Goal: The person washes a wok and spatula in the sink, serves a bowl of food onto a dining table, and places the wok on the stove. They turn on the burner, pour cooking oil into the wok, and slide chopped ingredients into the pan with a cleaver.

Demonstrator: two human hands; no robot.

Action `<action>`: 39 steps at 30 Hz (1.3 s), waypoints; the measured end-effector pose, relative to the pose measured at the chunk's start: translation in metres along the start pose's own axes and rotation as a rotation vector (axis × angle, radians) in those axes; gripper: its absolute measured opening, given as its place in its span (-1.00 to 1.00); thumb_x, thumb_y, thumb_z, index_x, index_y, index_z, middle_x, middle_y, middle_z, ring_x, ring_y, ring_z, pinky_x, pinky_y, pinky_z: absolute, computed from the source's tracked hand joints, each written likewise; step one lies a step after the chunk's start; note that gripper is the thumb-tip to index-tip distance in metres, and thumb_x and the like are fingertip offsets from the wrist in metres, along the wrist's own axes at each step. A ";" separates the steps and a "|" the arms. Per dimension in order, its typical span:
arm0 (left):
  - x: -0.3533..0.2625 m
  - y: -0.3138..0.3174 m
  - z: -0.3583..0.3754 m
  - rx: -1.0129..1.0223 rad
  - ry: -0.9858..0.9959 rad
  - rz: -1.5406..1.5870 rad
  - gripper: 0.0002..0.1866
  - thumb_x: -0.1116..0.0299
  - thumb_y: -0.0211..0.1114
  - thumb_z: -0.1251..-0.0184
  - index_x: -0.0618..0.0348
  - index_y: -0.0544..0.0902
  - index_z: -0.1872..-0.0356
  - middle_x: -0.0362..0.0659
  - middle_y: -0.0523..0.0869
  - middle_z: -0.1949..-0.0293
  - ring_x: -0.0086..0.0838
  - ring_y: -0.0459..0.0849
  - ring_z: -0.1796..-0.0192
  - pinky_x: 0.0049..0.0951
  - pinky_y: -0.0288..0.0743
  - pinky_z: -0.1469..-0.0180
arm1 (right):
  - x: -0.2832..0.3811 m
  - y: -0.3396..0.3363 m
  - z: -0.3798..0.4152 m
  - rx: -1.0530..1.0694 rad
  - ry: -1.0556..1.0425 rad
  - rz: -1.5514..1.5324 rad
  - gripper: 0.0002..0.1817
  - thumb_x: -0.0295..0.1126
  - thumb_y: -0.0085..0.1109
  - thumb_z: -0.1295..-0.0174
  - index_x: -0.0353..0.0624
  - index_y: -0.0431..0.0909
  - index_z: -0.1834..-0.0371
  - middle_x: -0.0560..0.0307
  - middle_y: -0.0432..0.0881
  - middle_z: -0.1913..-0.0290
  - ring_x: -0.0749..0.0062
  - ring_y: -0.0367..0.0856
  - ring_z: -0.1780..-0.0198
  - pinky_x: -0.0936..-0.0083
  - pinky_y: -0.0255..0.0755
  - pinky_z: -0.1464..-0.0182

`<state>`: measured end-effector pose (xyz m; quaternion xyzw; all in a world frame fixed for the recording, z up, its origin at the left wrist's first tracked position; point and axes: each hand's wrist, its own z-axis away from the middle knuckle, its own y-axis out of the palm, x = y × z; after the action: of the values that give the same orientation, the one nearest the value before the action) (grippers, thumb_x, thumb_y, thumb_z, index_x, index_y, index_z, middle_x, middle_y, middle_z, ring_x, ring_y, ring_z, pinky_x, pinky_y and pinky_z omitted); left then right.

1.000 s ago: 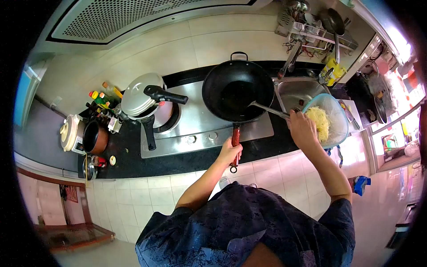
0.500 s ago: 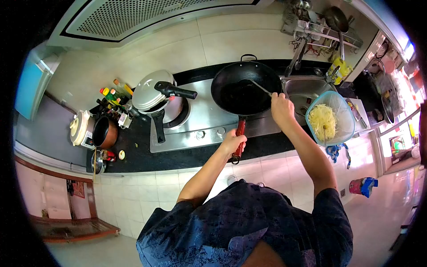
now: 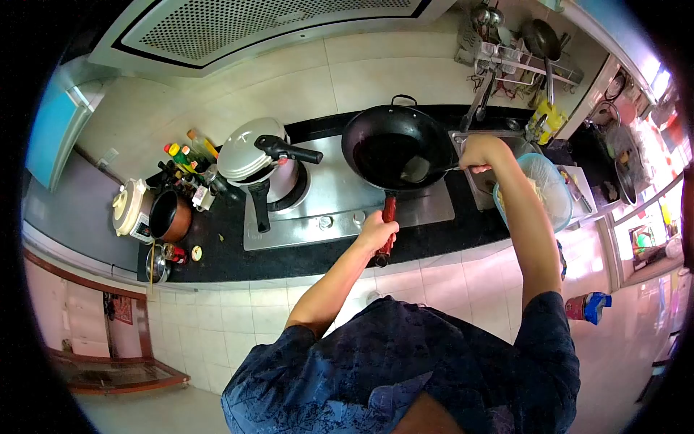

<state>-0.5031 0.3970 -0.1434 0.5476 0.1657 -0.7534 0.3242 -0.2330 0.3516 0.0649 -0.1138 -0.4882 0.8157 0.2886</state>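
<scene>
A black wok [image 3: 376, 137] rests on the right part of the steel stove, its red handle toward me. My left hand [image 3: 377, 232] is wrapped round that handle. My right hand [image 3: 483, 153], at the wok's right rim, grips the handle of a spatula [image 3: 415, 170], whose flat blade lies low inside the wok. The wok's inside looks dark and shiny. Beneath my right forearm is a light blue basket [image 3: 553, 189] with pale shreds in it, partly hidden by the arm.
A pressure cooker [image 3: 249, 152] stands on the stove's left part. Further left are bottles [image 3: 173, 152], a brown pot [image 3: 170, 217] and a cream cooker [image 3: 130, 206]. The sink [image 3: 480, 189] lies right of the wok, below a utensil rack [image 3: 517, 56].
My right hand has moved right and slightly up, over the sink side. The spatula has swung round, its blade now at the wok's lower right. My left hand stays on the handle.
</scene>
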 end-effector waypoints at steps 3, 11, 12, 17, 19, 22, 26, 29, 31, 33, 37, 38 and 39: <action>-0.006 0.002 0.002 0.008 -0.017 -0.016 -0.77 0.45 0.25 -0.15 0.22 0.38 0.25 -0.15 0.54 0.60 -0.46 0.52 0.64 -0.39 0.42 0.62 | 0.018 0.005 -0.020 0.156 -0.077 -0.044 -0.67 -0.28 0.16 -0.05 -0.24 0.47 0.78 0.09 0.50 0.74 0.39 0.43 0.75 0.39 0.31 0.64; -0.012 0.009 0.003 0.012 -0.051 0.041 -0.76 0.47 0.27 -0.11 0.24 0.39 0.27 -0.12 0.55 0.58 -0.44 0.54 0.62 -0.38 0.44 0.60 | 0.031 0.066 -0.096 0.023 -0.033 -0.590 -0.60 -0.25 0.14 -0.13 -0.30 0.46 0.77 -0.06 0.49 0.73 0.13 0.47 0.72 0.24 0.34 0.59; -0.014 0.009 0.004 0.018 -0.055 0.023 -0.77 0.46 0.26 -0.14 0.23 0.39 0.26 -0.13 0.55 0.59 -0.45 0.54 0.62 -0.39 0.43 0.60 | 0.025 0.072 -0.102 -0.091 -0.033 -0.468 -0.64 -0.27 0.13 -0.13 -0.34 0.52 0.69 -0.12 0.55 0.64 0.06 0.54 0.61 0.21 0.40 0.49; -0.011 0.006 0.000 0.020 -0.036 0.006 -0.77 0.46 0.26 -0.16 0.23 0.39 0.25 -0.14 0.55 0.58 -0.46 0.53 0.62 -0.40 0.44 0.59 | -0.020 0.062 -0.093 -0.319 0.003 -0.012 -0.62 -0.28 0.08 -0.12 -0.36 0.66 0.13 -0.36 0.65 0.04 -0.13 0.65 -0.04 0.20 0.51 -0.11; -0.006 0.005 -0.004 0.019 -0.021 0.001 -0.77 0.46 0.26 -0.16 0.24 0.39 0.25 -0.14 0.55 0.58 -0.46 0.54 0.62 -0.40 0.44 0.59 | -0.029 0.040 -0.057 -0.344 -0.025 0.034 -0.60 -0.24 0.21 0.02 -0.38 0.68 0.23 -0.34 0.66 0.11 -0.13 0.67 0.03 0.15 0.52 -0.03; -0.002 0.006 -0.008 0.025 -0.021 0.044 -0.74 0.48 0.27 -0.09 0.27 0.39 0.25 -0.12 0.54 0.56 -0.45 0.55 0.59 -0.36 0.42 0.61 | -0.028 0.010 -0.032 -0.102 0.058 0.022 -0.60 -0.21 0.24 0.03 -0.38 0.69 0.28 -0.33 0.68 0.18 -0.12 0.68 0.10 0.15 0.53 0.05; 0.000 0.007 -0.007 0.043 -0.035 0.024 -0.77 0.44 0.26 -0.17 0.24 0.39 0.23 -0.13 0.57 0.56 -0.46 0.56 0.60 -0.40 0.46 0.59 | -0.032 0.026 -0.049 -0.162 -0.002 0.004 -0.60 -0.17 0.25 0.00 -0.39 0.69 0.37 -0.34 0.68 0.32 -0.11 0.69 0.21 0.14 0.52 0.11; 0.000 0.005 -0.006 0.048 -0.039 -0.004 -0.76 0.45 0.26 -0.16 0.26 0.39 0.22 -0.12 0.57 0.55 -0.45 0.57 0.60 -0.39 0.46 0.59 | -0.030 0.058 -0.070 -0.255 -0.068 0.037 -0.57 -0.17 0.19 -0.09 -0.41 0.67 0.23 -0.35 0.66 0.11 -0.12 0.66 0.05 0.12 0.53 -0.03; -0.001 0.003 -0.003 0.038 -0.051 -0.023 -0.74 0.46 0.26 -0.12 0.28 0.39 0.22 -0.10 0.56 0.55 -0.44 0.58 0.59 -0.37 0.47 0.59 | -0.029 0.067 -0.075 -0.249 -0.115 0.041 -0.54 -0.12 0.20 -0.12 -0.40 0.67 0.22 -0.35 0.66 0.12 -0.13 0.66 0.05 0.12 0.52 -0.03; -0.003 0.000 -0.001 0.050 -0.049 -0.049 -0.73 0.46 0.26 -0.13 0.30 0.40 0.19 -0.10 0.57 0.55 -0.44 0.59 0.58 -0.37 0.48 0.57 | -0.026 0.077 -0.074 -0.233 -0.131 0.026 -0.52 -0.08 0.21 -0.13 -0.39 0.67 0.22 -0.35 0.66 0.12 -0.15 0.65 0.05 0.12 0.52 -0.03; -0.004 -0.013 -0.005 0.067 -0.059 -0.060 -0.69 0.41 0.29 -0.16 0.28 0.42 0.15 -0.11 0.59 0.51 -0.45 0.62 0.54 -0.37 0.52 0.54 | -0.020 0.079 -0.058 -0.240 -0.106 -0.046 -0.53 -0.07 0.22 -0.13 -0.36 0.68 0.25 -0.31 0.67 0.15 -0.14 0.65 0.06 0.11 0.52 0.00; -0.001 -0.015 -0.008 0.069 -0.058 -0.053 -0.69 0.40 0.30 -0.16 0.28 0.42 0.14 -0.11 0.59 0.50 -0.45 0.62 0.53 -0.37 0.52 0.53 | -0.020 0.081 -0.057 -0.243 -0.106 -0.043 -0.54 -0.07 0.22 -0.12 -0.34 0.69 0.25 -0.31 0.67 0.15 -0.14 0.65 0.06 0.11 0.52 0.00; 0.000 -0.016 -0.010 0.079 -0.037 -0.034 -0.70 0.29 0.30 -0.22 0.26 0.45 0.17 -0.14 0.60 0.48 -0.46 0.62 0.51 -0.38 0.52 0.52 | -0.020 0.080 -0.052 -0.247 -0.104 -0.041 -0.55 -0.08 0.22 -0.12 -0.33 0.69 0.25 -0.31 0.67 0.15 -0.13 0.65 0.06 0.11 0.52 0.00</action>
<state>-0.5063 0.4147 -0.1491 0.5431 0.1392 -0.7747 0.2924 -0.2210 0.3499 -0.0316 -0.0962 -0.6015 0.7481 0.2632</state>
